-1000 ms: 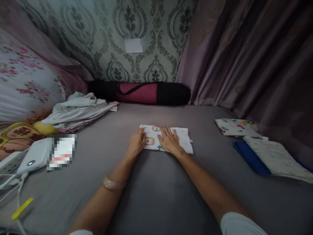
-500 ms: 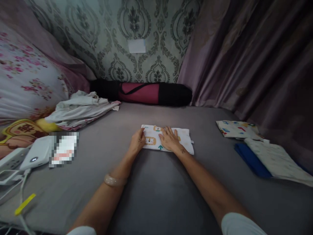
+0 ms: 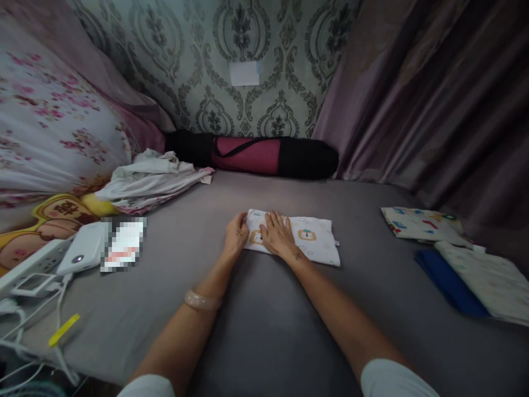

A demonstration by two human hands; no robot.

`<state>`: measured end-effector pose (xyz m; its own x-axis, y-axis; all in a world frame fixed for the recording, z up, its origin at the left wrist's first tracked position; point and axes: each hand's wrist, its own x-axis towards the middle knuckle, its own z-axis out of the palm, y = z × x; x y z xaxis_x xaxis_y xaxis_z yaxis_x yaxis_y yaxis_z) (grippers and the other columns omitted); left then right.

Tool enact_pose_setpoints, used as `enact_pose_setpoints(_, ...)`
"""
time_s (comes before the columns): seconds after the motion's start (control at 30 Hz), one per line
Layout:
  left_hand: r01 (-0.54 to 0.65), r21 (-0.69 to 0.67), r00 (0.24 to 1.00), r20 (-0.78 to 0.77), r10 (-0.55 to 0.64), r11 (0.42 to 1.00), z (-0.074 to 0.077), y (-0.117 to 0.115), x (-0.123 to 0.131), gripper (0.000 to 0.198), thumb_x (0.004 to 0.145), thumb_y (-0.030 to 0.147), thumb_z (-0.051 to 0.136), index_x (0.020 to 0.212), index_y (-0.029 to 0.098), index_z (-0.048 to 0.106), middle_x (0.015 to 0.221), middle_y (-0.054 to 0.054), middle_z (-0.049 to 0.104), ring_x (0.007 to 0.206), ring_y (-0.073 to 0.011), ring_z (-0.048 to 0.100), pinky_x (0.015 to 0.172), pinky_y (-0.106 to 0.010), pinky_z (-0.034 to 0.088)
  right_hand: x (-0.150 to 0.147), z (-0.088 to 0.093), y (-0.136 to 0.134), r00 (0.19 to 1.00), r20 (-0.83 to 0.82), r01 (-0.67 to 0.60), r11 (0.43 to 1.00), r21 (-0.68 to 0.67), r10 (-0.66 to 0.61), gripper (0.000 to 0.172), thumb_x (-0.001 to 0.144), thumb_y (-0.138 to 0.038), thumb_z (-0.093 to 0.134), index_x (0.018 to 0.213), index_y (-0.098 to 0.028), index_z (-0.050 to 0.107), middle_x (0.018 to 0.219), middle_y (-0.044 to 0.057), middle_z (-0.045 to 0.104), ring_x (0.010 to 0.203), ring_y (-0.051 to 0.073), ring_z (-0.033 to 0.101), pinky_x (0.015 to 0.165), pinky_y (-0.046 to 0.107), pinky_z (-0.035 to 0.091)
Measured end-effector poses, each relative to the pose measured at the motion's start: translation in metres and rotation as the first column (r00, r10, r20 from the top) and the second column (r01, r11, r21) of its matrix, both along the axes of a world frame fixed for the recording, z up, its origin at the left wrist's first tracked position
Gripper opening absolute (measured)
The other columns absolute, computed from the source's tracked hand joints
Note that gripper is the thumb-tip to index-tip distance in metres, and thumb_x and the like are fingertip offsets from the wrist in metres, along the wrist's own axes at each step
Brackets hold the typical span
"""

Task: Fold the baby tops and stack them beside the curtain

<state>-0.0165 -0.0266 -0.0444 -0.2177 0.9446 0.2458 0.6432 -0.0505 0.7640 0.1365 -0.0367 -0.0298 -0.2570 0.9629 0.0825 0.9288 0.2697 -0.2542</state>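
Note:
A folded white cloth point(image 3: 320, 245) with orange animal prints lies flat on the grey sheet in front of me, a small tag sticking out of its right edge. At its left end my left hand point(image 3: 236, 234) is closed on the edge, with its fingertips partly hidden. My right hand point(image 3: 279, 234) rests palm down on top of the cloth, fingers stretched out and a little spread, left of the cloth's middle.
To the right lie a folded patterned cloth point(image 3: 421, 223), a blue cloth point(image 3: 450, 284) and a pale cloth point(image 3: 491, 281). A crumpled cloth pile point(image 3: 152, 182), a white power bank point(image 3: 85, 248) and a power strip point(image 3: 37, 267) with cables are on the left. Against the wall lies a long black-and-red bag point(image 3: 248, 154).
My right hand has slid left across the cloth, closer to my left hand, uncovering a print on the right half. The whole view has shifted slightly, with the surroundings now further right.

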Motion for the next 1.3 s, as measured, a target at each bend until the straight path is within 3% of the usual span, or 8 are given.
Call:
enact_pose_setpoints(0.23, -0.024, 0.000, 0.998, 0.065, 0.024, 1.000, -0.004, 0.003, -0.003, 0.041, 0.084, 0.008, 0.039, 0.114, 0.014, 0.067, 0.115, -0.011, 0.071, 0.110, -0.0215, 0.065, 0.100, -0.037, 0.049, 0.001, 0.000, 0.001, 1.000, 0.003, -0.005, 1.000, -0.004, 0.005, 0.060, 0.102, -0.041, 0.022, 0.152, -0.008, 0.032, 0.160, 0.014, 0.026, 0.148, 0.027, 0.018, 0.119, 0.051, 0.008)
enact_pose_setpoints(0.37, -0.038, 0.001, 0.988, 0.151, 0.037, 0.999, -0.004, 0.004, -0.006, 0.041, 0.081, 0.006, 0.039, 0.111, 0.012, 0.066, 0.115, -0.013, 0.071, 0.110, -0.0214, 0.065, 0.101, -0.037, 0.048, 0.000, 0.013, 0.003, 1.000, 0.007, -0.012, 0.998, -0.065, 0.012, 0.060, 0.102, -0.040, 0.023, 0.151, -0.008, 0.034, 0.159, 0.016, 0.028, 0.148, 0.029, 0.020, 0.118, 0.052, 0.013)
enact_pose_setpoints(0.53, -0.109, 0.040, 0.959, 0.269, 0.095, 0.993, -0.001, 0.008, -0.009, 0.034, 0.084, 0.010, 0.038, 0.105, 0.012, 0.065, 0.108, -0.014, 0.071, 0.105, -0.0215, 0.066, 0.098, -0.038, 0.050, -0.017, 0.031, 0.008, 1.000, -0.011, -0.012, 1.000, 0.020, 0.012, 0.058, 0.102, -0.035, 0.024, 0.151, -0.007, 0.034, 0.160, 0.016, 0.026, 0.149, 0.028, 0.016, 0.119, 0.052, 0.012)
enact_pose_setpoints(0.7, -0.130, 0.015, 0.926, 0.358, 0.116, 0.991, 0.001, 0.008, -0.009, 0.027, 0.090, 0.013, 0.039, 0.106, 0.011, 0.060, 0.111, -0.018, 0.069, 0.105, -0.0211, 0.065, 0.097, -0.035, 0.049, -0.046, 0.020, 0.005, 0.997, 0.012, -0.074, 0.997, 0.008, 0.074, 0.060, 0.102, -0.039, 0.022, 0.151, -0.006, 0.033, 0.159, 0.016, 0.028, 0.149, 0.028, 0.018, 0.121, 0.050, 0.011)
enact_pose_setpoints(0.87, -0.144, 0.020, 0.921, 0.367, 0.127, 0.989, -0.002, 0.009, -0.009, 0.024, 0.090, 0.016, 0.041, 0.105, 0.014, 0.060, 0.110, -0.016, 0.069, 0.106, -0.0206, 0.065, 0.097, -0.035, 0.050, -0.058, 0.003, 0.003, 0.998, 0.047, -0.041, 0.999, -0.012, 0.042, 0.063, 0.101, -0.039, 0.019, 0.152, -0.003, 0.029, 0.160, 0.017, 0.023, 0.148, 0.029, 0.018, 0.119, 0.053, 0.007)
enact_pose_setpoints(1.03, -0.156, 0.042, 0.917, 0.376, 0.129, 0.987, -0.011, 0.014, -0.010, 0.026, 0.087, 0.018, 0.041, 0.104, 0.015, 0.061, 0.106, -0.013, 0.070, 0.104, -0.0209, 0.067, 0.097, -0.039, 0.051, -0.058, 0.001, 0.003, 0.998, 0.045, -0.039, 0.999, 0.000, 0.039, 0.064, 0.100, -0.039, 0.021, 0.152, -0.004, 0.029, 0.160, 0.018, 0.024, 0.148, 0.028, 0.018, 0.119, 0.052, 0.007)
enact_pose_setpoints(1.17, -0.139, 0.051, 0.935, 0.335, 0.114, 0.989, -0.015, 0.016, -0.014, 0.028, 0.087, 0.019, 0.041, 0.105, 0.014, 0.061, 0.106, -0.015, 0.070, 0.104, -0.0220, 0.067, 0.096, -0.040, 0.051, -0.057, 0.006, 0.001, 0.998, -0.030, -0.052, 0.999, -0.011, 0.052, 0.064, 0.100, -0.039, 0.021, 0.152, -0.003, 0.029, 0.160, 0.017, 0.024, 0.148, 0.028, 0.020, 0.120, 0.052, 0.008)
enact_pose_setpoints(1.3, -0.079, 0.099, 0.970, 0.237, 0.054, 0.992, -0.011, 0.011, -0.014, 0.029, 0.089, 0.020, 0.039, 0.108, 0.015, 0.060, 0.107, -0.014, 0.070, 0.101, -0.0217, 0.067, 0.095, -0.038, 0.052, -0.036, 0.021, -0.001, 0.993, -0.104, -0.062, 0.998, -0.024, 0.059, 0.059, 0.101, -0.040, 0.018, 0.152, -0.013, 0.034, 0.158, 0.007, 0.031, 0.147, 0.018, 0.025, 0.120, 0.036, 0.019)
